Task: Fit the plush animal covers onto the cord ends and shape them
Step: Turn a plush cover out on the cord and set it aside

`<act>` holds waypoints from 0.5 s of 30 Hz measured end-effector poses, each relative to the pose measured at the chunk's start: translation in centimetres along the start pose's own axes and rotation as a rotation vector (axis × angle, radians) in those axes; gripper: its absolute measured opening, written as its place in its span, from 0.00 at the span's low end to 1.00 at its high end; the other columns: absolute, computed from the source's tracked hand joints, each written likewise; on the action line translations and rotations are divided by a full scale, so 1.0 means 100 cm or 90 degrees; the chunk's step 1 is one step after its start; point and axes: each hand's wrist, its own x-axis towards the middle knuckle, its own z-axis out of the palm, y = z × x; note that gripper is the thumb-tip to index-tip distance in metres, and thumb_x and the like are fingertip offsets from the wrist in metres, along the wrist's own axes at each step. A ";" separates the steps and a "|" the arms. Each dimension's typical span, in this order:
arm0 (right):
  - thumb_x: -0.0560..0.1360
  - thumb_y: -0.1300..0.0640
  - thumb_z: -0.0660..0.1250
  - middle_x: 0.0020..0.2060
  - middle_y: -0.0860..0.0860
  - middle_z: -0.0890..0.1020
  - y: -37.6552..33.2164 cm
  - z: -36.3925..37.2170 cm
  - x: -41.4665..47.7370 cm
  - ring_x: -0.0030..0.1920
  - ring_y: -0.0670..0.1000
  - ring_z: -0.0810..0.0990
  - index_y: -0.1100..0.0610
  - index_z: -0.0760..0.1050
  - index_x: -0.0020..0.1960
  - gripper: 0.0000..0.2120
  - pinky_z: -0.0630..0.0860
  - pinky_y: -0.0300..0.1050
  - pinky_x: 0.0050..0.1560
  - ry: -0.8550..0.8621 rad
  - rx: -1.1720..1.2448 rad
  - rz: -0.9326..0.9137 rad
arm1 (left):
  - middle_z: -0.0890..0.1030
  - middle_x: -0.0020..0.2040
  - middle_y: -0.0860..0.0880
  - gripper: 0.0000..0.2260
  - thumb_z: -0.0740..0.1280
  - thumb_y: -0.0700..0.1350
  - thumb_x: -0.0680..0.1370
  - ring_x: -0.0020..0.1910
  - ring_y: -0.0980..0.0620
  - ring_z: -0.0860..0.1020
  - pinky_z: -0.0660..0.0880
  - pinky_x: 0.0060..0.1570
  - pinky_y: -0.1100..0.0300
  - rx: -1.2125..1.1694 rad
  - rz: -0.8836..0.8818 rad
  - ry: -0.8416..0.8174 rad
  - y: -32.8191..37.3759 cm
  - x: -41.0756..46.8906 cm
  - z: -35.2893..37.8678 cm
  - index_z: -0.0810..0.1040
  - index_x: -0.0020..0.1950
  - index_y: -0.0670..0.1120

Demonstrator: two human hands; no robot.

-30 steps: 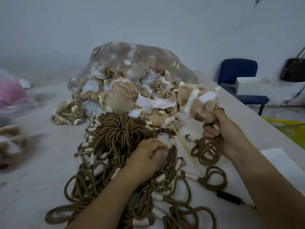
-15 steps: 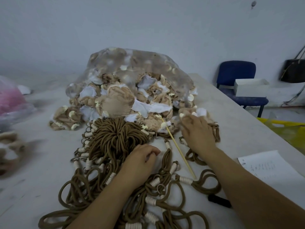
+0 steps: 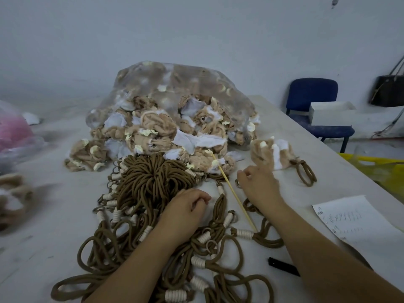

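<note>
Resting curled on the brown cords: left hand; grip not discernible. Right hand, bent-fingered, just beside a fitted plush cover on the pale tabletop; hold unclear. Hands apart. Bag of covers behind; blue chair by white wall.

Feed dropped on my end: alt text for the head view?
Left hand lies curled on a pile of brown cords; the right hand is next to a plush cover fitted on a cord loop, near a bag of covers.
</note>
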 end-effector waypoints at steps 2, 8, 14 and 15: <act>0.78 0.48 0.58 0.53 0.54 0.75 -0.009 0.000 -0.008 0.56 0.56 0.73 0.53 0.79 0.46 0.14 0.68 0.50 0.57 -0.013 0.012 0.003 | 0.73 0.49 0.64 0.11 0.58 0.43 0.82 0.54 0.60 0.72 0.65 0.46 0.74 -0.002 -0.001 0.003 0.000 0.000 -0.001 0.79 0.56 0.53; 0.79 0.54 0.58 0.50 0.52 0.72 -0.055 0.009 -0.026 0.50 0.51 0.73 0.56 0.76 0.49 0.09 0.69 0.45 0.52 -0.047 0.328 -0.003 | 0.72 0.47 0.65 0.12 0.58 0.43 0.82 0.53 0.61 0.71 0.64 0.46 0.76 0.005 0.000 0.014 0.000 0.001 -0.002 0.79 0.57 0.53; 0.76 0.56 0.64 0.56 0.55 0.73 -0.070 0.007 -0.010 0.57 0.55 0.70 0.58 0.75 0.56 0.11 0.68 0.51 0.55 0.195 0.092 -0.238 | 0.74 0.47 0.63 0.12 0.58 0.44 0.82 0.54 0.61 0.71 0.64 0.46 0.78 -0.004 0.010 0.019 -0.002 0.002 0.000 0.79 0.58 0.52; 0.76 0.54 0.63 0.58 0.54 0.73 -0.072 0.011 -0.005 0.59 0.56 0.69 0.57 0.74 0.59 0.13 0.67 0.52 0.56 0.137 0.015 -0.279 | 0.74 0.48 0.61 0.12 0.58 0.44 0.82 0.55 0.60 0.71 0.64 0.46 0.79 -0.001 0.014 0.022 -0.002 0.003 0.000 0.79 0.58 0.51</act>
